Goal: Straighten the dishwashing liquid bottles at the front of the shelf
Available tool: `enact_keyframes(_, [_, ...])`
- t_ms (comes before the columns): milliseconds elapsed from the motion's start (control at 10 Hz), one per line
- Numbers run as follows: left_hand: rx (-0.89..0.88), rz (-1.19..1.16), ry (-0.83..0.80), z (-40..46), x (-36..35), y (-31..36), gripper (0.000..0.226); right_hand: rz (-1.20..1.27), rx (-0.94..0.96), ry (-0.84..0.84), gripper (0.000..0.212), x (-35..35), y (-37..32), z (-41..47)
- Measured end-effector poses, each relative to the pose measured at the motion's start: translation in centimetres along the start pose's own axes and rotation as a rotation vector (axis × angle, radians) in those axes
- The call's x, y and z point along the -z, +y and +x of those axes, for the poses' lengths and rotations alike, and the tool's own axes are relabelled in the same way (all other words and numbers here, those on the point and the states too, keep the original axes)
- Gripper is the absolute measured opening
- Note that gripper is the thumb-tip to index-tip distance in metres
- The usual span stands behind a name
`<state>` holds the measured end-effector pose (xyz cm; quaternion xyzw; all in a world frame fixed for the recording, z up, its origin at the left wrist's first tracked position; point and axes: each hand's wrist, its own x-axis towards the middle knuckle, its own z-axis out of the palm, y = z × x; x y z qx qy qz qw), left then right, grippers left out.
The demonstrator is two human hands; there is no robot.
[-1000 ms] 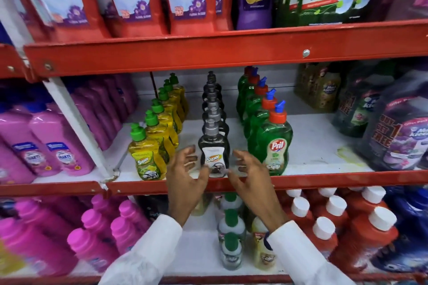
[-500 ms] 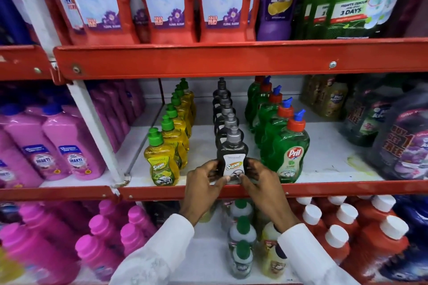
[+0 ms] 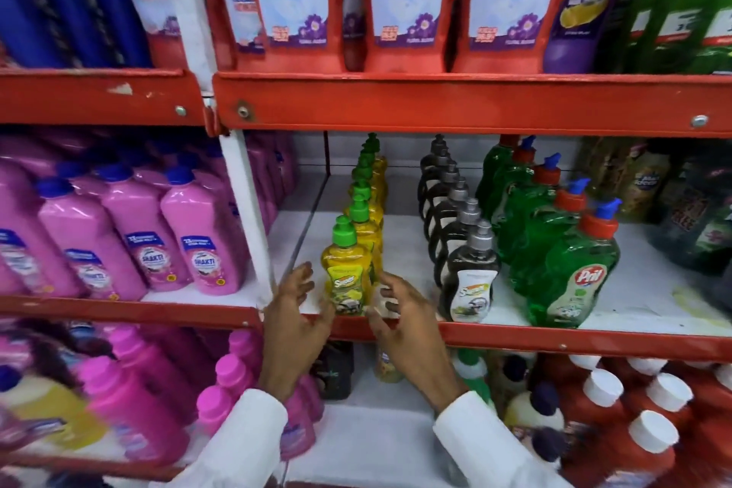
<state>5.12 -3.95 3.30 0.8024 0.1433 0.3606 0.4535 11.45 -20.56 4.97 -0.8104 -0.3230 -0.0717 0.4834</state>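
Note:
Three rows of dishwashing liquid bottles stand on the middle shelf [image 3: 618,319]. The front yellow bottle [image 3: 347,277] with a green cap stands upright at the shelf's front edge. To its right are the front dark bottle [image 3: 470,283] with a grey cap and the front green Pril bottle [image 3: 572,275] with a red and blue cap. My left hand [image 3: 295,315] hovers just left of the yellow bottle, fingers apart. On the bottle's right side my right hand [image 3: 404,319] is spread the same way. Neither hand grips the bottle.
Pink bottles [image 3: 200,234] fill the shelf section to the left, behind a white upright post [image 3: 247,218]. Red bathroom cleaner bottles [image 3: 408,0] stand on the shelf above. Red bottles with white caps [image 3: 649,436] and more pink bottles sit below. Dark refill pouches [image 3: 701,218] lie at the right.
Both hands let go of the front dark bottle and moved left to either side of the front yellow bottle. The camera view shifted left and closer.

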Motion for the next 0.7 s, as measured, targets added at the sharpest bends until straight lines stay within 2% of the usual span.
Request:
enact_keyframes(100, [-0.083,0.092,-0.104,0.5,0.1,-0.5,0.042,-0.063,-0.022,-0.071,0.051,-1.0,0.2,1.4])
enact_keyframes(200, [-0.116,0.085,-0.135,0.7,0.1,-0.8,0.04,-0.051,-0.082,-0.064,0.046,-1.1,0.9,1.9])
enact_keyframes(600, [-0.158,-0.003,-0.231,1.0,0.1,-0.8,0.043,-0.003,-0.121,0.021,0.04,-0.8,1.0,1.1])
enact_keyframes(700, [-0.179,0.011,-0.15,0.7,0.3,-0.3,0.054,0.089,-0.132,0.276,0.032,0.4,0.5,0.0])
